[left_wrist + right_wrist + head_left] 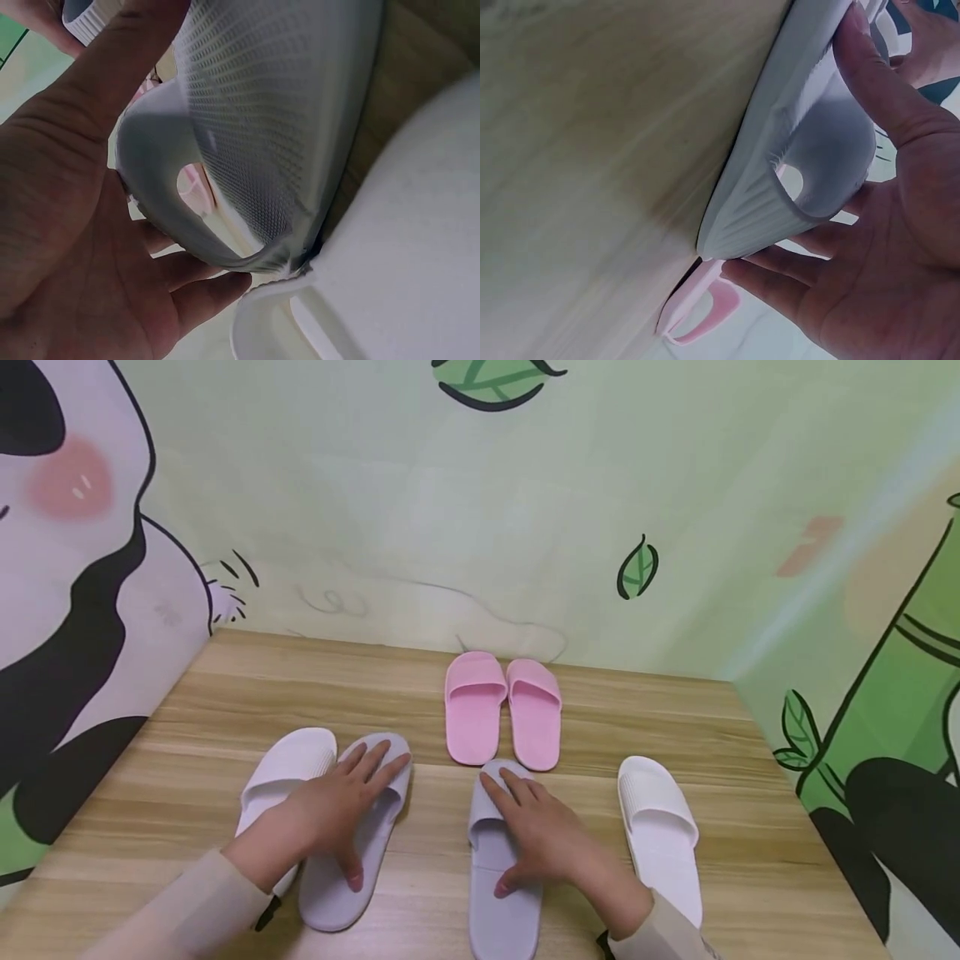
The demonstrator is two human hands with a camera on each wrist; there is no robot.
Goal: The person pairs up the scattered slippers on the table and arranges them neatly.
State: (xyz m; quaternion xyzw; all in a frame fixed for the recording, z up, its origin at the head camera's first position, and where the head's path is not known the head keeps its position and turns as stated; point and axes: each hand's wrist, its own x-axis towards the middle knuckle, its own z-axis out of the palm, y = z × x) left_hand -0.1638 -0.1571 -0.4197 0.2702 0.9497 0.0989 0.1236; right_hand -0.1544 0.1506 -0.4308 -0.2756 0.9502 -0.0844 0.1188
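Gray slippers lie flat on the wooden counter (431,868), a bit in from its middle toward the front. The left gray slipper (375,843) is on the left side, with its toe tipped a little to the right. The right gray slipper (491,860) is near the middle, pointing to the back edge.

The left grip (345,806), a bare hand, is loose, with fingers spread over the strap and the thumb down by the sole. The right grip (543,835) is loose too, with fingers over the other strap and toe. Both hands hide big parts of the gray slippers, and the right one's heel is cut off at the bottom.

One white slipper (288,764) touches the left gray one, and the left arm hides much of it. Another white slipper (660,852) lies toward the right edge, its heel partly behind a sleeve (660,935). Two pink slippers (476,714) sit by the back edge, just past the right gray toe.

The counter's front edge is out of sight. A wall panda (75,543) and a top leaf (487,378) are cut off. Red marks (810,547) on the right wall are too faint to read.
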